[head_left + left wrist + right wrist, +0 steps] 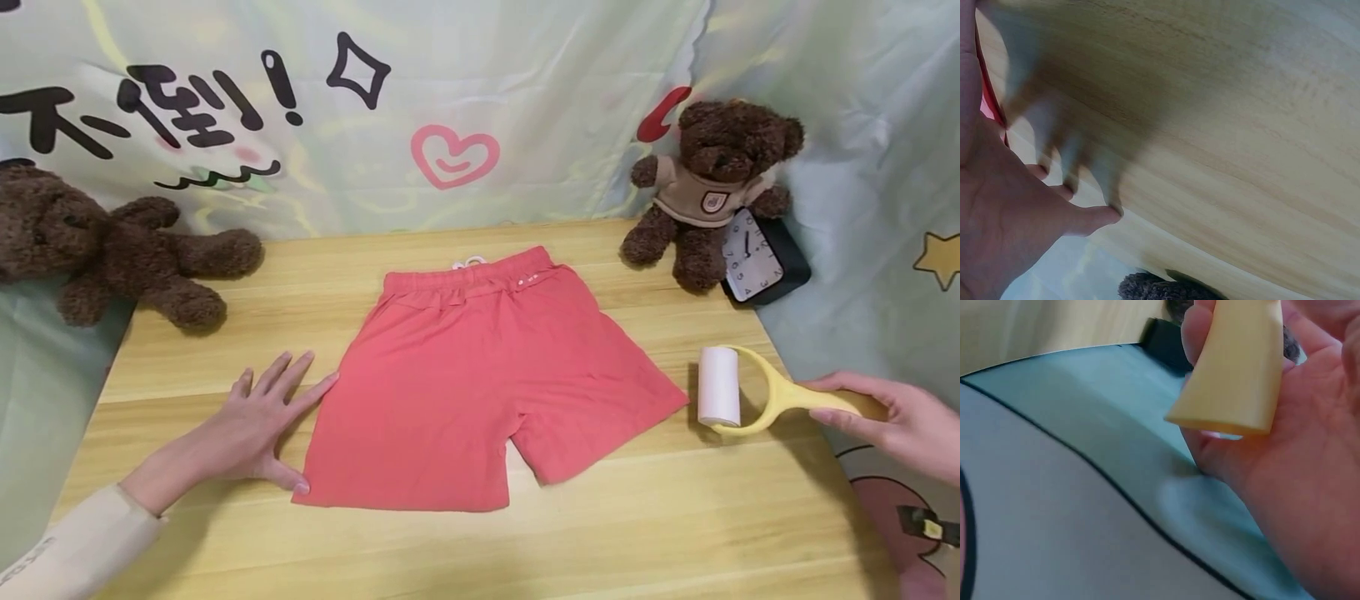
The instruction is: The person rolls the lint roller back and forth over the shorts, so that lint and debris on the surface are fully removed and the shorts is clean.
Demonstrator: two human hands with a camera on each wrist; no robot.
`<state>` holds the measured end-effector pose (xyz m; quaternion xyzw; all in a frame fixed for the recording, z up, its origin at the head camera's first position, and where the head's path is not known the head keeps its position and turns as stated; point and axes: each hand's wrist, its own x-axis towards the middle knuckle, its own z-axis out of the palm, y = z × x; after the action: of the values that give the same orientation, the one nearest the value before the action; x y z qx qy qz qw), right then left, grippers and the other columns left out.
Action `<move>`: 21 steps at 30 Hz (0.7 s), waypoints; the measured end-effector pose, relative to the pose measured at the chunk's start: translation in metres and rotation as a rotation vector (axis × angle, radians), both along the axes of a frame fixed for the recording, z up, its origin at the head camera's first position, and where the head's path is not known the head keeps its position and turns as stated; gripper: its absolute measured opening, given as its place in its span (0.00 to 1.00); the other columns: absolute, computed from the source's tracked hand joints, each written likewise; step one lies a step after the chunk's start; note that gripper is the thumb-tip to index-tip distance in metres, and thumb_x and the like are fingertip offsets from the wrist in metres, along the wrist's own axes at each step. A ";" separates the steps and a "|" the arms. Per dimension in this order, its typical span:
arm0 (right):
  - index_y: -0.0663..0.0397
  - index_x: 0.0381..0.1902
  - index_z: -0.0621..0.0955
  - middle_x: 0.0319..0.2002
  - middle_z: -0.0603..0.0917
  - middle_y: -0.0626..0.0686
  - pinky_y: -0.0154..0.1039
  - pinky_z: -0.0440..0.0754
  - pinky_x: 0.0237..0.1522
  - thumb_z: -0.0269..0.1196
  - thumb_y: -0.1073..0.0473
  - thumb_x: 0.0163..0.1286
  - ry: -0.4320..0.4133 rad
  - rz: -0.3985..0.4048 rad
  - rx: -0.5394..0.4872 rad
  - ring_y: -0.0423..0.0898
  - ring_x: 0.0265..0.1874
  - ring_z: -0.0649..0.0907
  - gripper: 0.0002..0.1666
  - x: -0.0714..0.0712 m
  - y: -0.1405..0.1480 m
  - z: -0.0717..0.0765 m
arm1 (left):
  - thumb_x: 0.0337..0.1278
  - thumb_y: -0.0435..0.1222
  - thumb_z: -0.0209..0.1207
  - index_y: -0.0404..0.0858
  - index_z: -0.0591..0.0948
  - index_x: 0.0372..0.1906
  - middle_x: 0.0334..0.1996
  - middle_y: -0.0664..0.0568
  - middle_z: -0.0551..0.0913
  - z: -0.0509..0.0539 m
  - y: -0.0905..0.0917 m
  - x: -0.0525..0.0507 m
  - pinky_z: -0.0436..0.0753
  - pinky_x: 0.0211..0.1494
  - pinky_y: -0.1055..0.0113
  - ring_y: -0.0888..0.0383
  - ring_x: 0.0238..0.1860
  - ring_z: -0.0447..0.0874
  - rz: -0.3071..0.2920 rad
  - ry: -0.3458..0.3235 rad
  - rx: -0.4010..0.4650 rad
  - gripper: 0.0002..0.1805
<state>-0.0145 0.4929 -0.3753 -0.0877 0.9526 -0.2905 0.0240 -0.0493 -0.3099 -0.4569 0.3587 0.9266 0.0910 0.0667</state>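
Red drawstring shorts [450, 375] lie spread on the wooden table, waistband toward the back, the right leg angled outward. My left hand [255, 425] has its fingers spread, with thumb and index fingertip touching the left edge of the shorts. In the left wrist view that hand [1010, 206] shows mostly its palm side, and only a sliver of red fabric [990, 100] is visible. A yellow-handled lint roller [780, 400] with a white cylinder is gripped in my right hand [900, 421], right of the shorts. Its handle end [1235, 375] fills the upper right wrist view.
A brown teddy bear [142, 250] lies at the back left. Another bear [712, 183] in a beige top sits at the back right, leaning by a black square clock [757, 254]. Printed cloth [540, 108] hangs behind the table [637, 517].
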 end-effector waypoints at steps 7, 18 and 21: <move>0.60 0.64 0.83 0.42 0.83 0.35 0.31 0.66 0.25 0.70 0.66 0.78 0.042 -0.099 0.106 0.29 0.30 0.72 0.19 -0.005 -0.009 -0.004 | 0.32 0.85 0.64 0.43 0.58 0.89 0.84 0.26 0.49 -0.001 -0.001 0.000 0.63 0.58 0.11 0.18 0.79 0.52 -0.001 0.006 0.001 0.80; 0.58 0.86 0.62 0.69 0.72 0.52 0.17 0.67 0.47 0.56 0.59 0.89 -0.104 -0.121 -0.133 0.23 0.54 0.69 0.34 -0.004 -0.048 -0.038 | 0.31 0.85 0.64 0.43 0.58 0.89 0.84 0.26 0.49 0.000 0.001 0.000 0.63 0.58 0.11 0.18 0.79 0.52 -0.002 0.007 -0.001 0.80; 0.63 0.85 0.58 0.68 0.68 0.63 0.18 0.68 0.47 0.53 0.61 0.90 -0.104 -0.109 -0.203 0.25 0.54 0.69 0.34 -0.004 -0.065 -0.044 | 0.31 0.85 0.64 0.43 0.58 0.89 0.84 0.26 0.49 0.000 0.001 0.000 0.63 0.58 0.11 0.18 0.79 0.52 0.000 0.004 0.000 0.80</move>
<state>-0.0186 0.4282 -0.4196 -0.0226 0.9191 -0.3903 0.0487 -0.0491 -0.3092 -0.4568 0.3588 0.9268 0.0903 0.0648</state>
